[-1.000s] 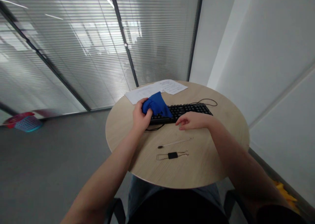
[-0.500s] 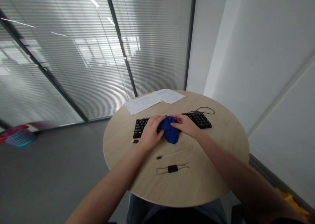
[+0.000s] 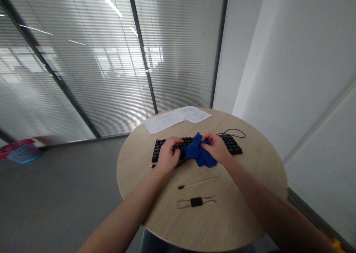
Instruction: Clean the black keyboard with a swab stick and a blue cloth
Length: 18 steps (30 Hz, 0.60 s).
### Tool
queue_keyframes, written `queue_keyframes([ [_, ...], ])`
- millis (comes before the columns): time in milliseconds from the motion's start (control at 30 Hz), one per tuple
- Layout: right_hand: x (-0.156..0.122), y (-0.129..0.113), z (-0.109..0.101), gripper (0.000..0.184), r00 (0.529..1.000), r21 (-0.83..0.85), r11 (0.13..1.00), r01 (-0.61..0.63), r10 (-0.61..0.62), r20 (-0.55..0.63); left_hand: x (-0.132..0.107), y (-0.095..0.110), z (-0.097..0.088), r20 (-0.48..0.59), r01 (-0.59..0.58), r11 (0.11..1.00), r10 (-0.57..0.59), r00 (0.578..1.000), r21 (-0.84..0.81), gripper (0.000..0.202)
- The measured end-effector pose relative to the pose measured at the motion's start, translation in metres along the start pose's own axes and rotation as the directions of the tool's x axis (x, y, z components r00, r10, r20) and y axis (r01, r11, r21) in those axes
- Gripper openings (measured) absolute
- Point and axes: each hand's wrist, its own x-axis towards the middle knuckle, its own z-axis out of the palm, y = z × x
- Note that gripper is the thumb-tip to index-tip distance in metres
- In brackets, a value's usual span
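A crumpled blue cloth (image 3: 204,157) hangs from my right hand (image 3: 218,147), whose thumb and fingers pinch its upper part. It drapes over the middle and front edge of a black keyboard (image 3: 233,144). My left hand (image 3: 167,154) rests over the keyboard's left half. Its thumb and index finger are apart with keys showing between them, and it is off the cloth. A small black object with a light tip (image 3: 152,166), perhaps a USB stick, lies by the left wrist. Nearer me are a thin clear stick with a dark brush-like end (image 3: 198,182) and a black binder clip (image 3: 196,201).
White printed sheets (image 3: 164,122) lie at the back of the round wooden table (image 3: 233,216). The keyboard's cable (image 3: 236,130) loops at the right rear. A red and blue basket (image 3: 23,152) stands on the floor at left. Blinds and white walls surround the table.
My left hand has come off the blue cloth onto the keyboard's left side. My right hand has drawn the cloth slightly right, and it hangs more spread out. The view has shifted slightly.
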Motion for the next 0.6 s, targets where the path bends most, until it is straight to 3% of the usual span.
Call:
queue_keyframes([
  [100, -0.001, 0.001, -0.001, 0.014, 1.0, -0.066, 0.998, 0.014, -0.015, -0.023, 0.002, -0.002, -0.002, -0.061, -0.005, 1.0, 0.006, 0.998, 0.014, 0.023],
  [333, 0.0, 0.004, -0.004, 0.016, 1.0, -0.114, 0.993, 0.025, -0.027, -0.014, 0.005, -0.005, -0.013, -0.099, 0.013, 1.0, -0.011, 0.995, 0.021, 0.019],
  [433, 0.001, 0.005, -0.003, 0.016, 0.999, -0.101, 0.994, 0.046, -0.047, -0.007, 0.005, -0.003, -0.015, -0.032, 0.03, 0.999, -0.03, 0.999, 0.016, 0.019],
  [600, 0.003, 0.009, -0.002, 0.018, 0.999, -0.066, 0.998, 0.025, -0.027, -0.034, 0.005, -0.004, -0.009, 0.169, 0.024, 0.998, -0.034, 0.985, 0.061, 0.022],
])
